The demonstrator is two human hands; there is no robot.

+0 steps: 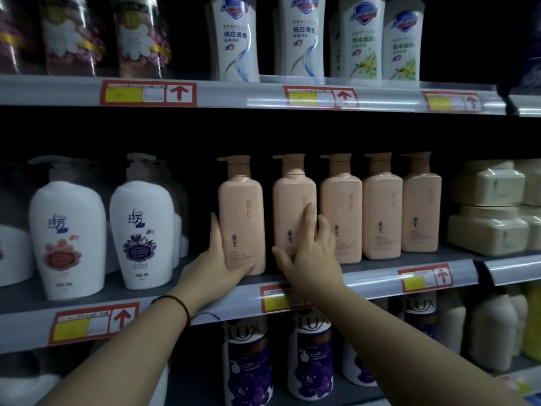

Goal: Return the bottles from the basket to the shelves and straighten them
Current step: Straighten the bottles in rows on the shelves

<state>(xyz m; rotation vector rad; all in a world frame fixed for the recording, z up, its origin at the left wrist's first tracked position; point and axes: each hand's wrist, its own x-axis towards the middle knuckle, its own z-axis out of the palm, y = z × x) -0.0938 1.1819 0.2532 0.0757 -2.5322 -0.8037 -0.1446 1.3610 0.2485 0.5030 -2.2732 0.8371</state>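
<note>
The left hand (222, 259) wraps round the low side of the first tall peach plastic pump bottle (241, 218); the right hand (307, 247) lies with straight fingers on the next peach pump bottle (294, 212), holding nothing; both bottles stand on the grey metal shelf (205, 291) just past the wrists; best to turn each one slowly until its label faces out like the three peach bottles (380, 209) further right; no basket shows.

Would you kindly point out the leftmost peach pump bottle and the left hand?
Leftmost peach plastic pump bottle (241, 212): head view, upper front face.
Left hand (218, 266): head view, back of hand by the bottle's lower left side.
</note>
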